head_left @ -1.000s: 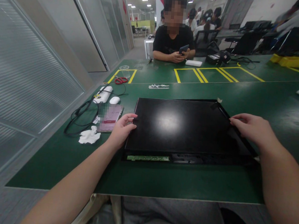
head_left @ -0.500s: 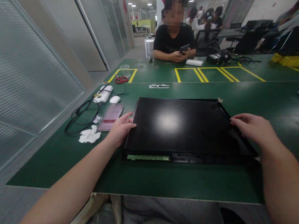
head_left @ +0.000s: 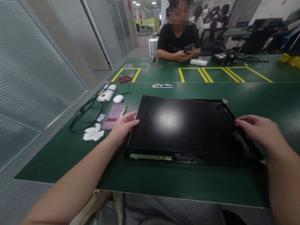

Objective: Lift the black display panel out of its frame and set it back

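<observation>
A black LCD panel (head_left: 187, 128) lies over a slightly larger black frame (head_left: 232, 113) in front of me. A green circuit board strip (head_left: 150, 157) shows along the near edge. My left hand (head_left: 124, 126) grips the panel's left edge, thumb on the top face and the other fingers partly hidden beside it. At the right edge my right hand (head_left: 253, 128) is closed, thumb and forefinger pinched at the frame's rim. Whatever thin part lies between those fingertips is too small to make out. A pale tab (head_left: 224, 101) sticks out at the far right corner.
Left of the panel are a phone (head_left: 114, 115), crumpled tissue (head_left: 93, 132), a white case (head_left: 118, 99), a white power bank (head_left: 107, 92), black cable (head_left: 80, 116) and red scissors (head_left: 125, 79). Across the green table (head_left: 66, 165) a person (head_left: 179, 39) holds a phone.
The view has shifted slightly, moving the scene a little to the right. My left fingers have drawn in against the panel's left edge. The right hand keeps its pinch at the right rim.
</observation>
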Tool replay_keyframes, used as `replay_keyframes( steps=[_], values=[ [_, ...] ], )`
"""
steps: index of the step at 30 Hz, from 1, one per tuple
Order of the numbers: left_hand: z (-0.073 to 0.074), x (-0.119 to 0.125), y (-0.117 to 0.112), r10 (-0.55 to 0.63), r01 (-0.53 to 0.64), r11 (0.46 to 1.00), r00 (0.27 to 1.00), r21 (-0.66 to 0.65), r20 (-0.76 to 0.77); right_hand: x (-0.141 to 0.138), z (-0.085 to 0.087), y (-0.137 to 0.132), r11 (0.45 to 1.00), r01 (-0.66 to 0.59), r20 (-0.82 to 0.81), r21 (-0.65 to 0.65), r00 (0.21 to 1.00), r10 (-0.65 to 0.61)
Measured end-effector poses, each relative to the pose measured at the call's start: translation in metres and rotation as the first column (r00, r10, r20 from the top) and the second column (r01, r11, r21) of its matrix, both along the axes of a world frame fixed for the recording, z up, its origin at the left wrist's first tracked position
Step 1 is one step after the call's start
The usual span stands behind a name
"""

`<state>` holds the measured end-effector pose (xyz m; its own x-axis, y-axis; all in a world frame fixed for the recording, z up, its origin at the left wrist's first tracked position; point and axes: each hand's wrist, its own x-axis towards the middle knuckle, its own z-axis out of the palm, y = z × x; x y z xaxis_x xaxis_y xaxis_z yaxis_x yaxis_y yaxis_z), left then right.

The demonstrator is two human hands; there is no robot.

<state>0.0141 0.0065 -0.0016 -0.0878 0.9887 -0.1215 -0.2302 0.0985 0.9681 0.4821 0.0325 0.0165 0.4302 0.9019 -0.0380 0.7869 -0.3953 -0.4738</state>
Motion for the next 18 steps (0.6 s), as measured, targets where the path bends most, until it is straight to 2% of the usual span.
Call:
replay_keyframes(
  steps=[4, 9, 13, 18],
  values=[
    [-0.003, -0.004, 0.001, 0.063, -0.06, 0.998, 0.988, 0.025, -0.138, -0.001, 0.002, -0.002, 1.0, -0.005, 0.017, 0.004, 1.0, 0.004],
    [-0.006, -0.007, 0.003, 0.145, -0.131, 0.989, 0.932, 0.066, -0.332, 0.0, 0.001, -0.001, 1.0, -0.01, 0.036, 0.006, 0.999, 0.01],
    [-0.009, -0.008, 0.005, 0.115, -0.085, 0.992, 0.91, 0.092, -0.398, 0.004, -0.002, 0.001, 1.0, -0.02, 0.056, 0.014, 0.998, 0.019],
    [-0.015, -0.013, 0.008, 0.029, -0.008, 0.999, 0.872, 0.044, -0.489, 0.006, -0.002, 0.003, 0.999, -0.024, 0.058, -0.021, 0.998, 0.025]
  ],
)
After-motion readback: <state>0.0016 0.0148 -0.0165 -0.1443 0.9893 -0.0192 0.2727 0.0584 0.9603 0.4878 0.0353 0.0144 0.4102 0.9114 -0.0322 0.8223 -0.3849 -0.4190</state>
